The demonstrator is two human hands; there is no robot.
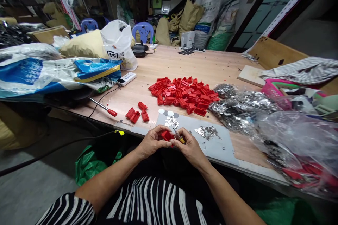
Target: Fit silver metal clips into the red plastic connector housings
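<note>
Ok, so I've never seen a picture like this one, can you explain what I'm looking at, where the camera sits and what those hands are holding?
There is no machine here. The one picture comes from a camera worn on a person's head, looking down at their own two bare hands above their striped top. The left hand grips a small red plastic housing, and the right hand holds a thin yellow-handled tool close beside it. Ahead lies a long wooden table. On it are a heap of matching red plastic housings, four loose ones nearer the edge, small shiny metal clips scattered on a grey sheet, clear plastic bags of more metal parts on the right, and a red-handled screwdriver on the left.
</note>
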